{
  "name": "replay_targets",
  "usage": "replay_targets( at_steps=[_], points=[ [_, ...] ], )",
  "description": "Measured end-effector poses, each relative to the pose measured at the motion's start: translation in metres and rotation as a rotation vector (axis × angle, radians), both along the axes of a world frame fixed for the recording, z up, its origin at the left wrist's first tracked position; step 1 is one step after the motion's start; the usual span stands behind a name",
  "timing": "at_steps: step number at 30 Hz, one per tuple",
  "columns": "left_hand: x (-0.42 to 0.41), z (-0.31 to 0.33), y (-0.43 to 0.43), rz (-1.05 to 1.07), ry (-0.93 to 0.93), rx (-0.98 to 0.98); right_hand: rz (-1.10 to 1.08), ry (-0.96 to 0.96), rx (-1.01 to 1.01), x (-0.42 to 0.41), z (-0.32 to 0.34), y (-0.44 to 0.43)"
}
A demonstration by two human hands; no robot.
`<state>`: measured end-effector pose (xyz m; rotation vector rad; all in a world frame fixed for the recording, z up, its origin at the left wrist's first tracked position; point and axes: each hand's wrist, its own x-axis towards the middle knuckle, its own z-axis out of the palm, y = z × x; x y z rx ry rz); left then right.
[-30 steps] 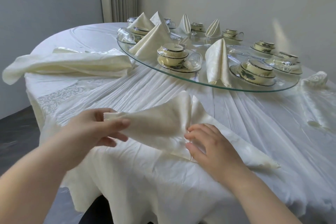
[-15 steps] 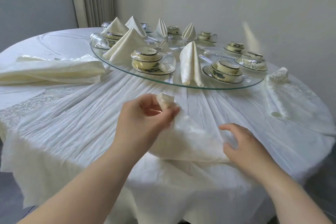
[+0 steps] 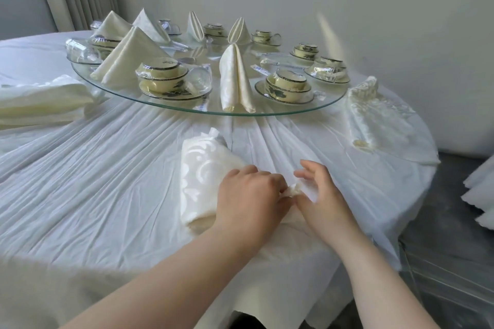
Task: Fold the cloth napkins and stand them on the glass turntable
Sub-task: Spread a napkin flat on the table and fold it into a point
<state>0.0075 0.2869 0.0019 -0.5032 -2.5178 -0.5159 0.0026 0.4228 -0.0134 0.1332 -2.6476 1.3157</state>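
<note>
Hands meet: left hand [image 3: 248, 195] and right hand [image 3: 322, 195] both pinch one corner of the napkin [image 3: 199, 176], which lies on the table [image 3: 93, 168] just short of the glass turntable [image 3: 267, 114]. Half a second ago I log it lifted, hands apart; now it is laid down, rolled. Folding midway, I judge.

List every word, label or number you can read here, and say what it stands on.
No text is legible.
Dark marks on top of the near left wrapped cup set: too blurred to read.
Blue print on the packet at the edge of the glass turntable: too small to read.
</note>
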Motion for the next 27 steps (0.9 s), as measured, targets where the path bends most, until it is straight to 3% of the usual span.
replay_targets(
  at_steps=[7,10,15,21,27],
  points=[
    [-0.001,-0.019,0.001,-0.163,-0.016,0.015,0.032,0.046,-0.253,-0.003,0.002,0.009],
    [0.005,-0.017,-0.012,-0.257,-0.010,-0.067,0.071,0.058,-0.345,-0.001,0.003,0.010],
    [0.013,-0.015,-0.028,-0.396,-0.057,-0.036,0.092,0.028,-0.037,0.002,-0.003,0.003],
    [0.010,-0.008,-0.076,-0.148,0.072,0.009,0.081,0.082,-0.047,0.004,-0.005,0.005],
    [0.005,-0.026,-0.087,-0.083,-0.131,-0.311,0.083,0.131,-0.074,0.007,-0.002,0.005]
  ],
)
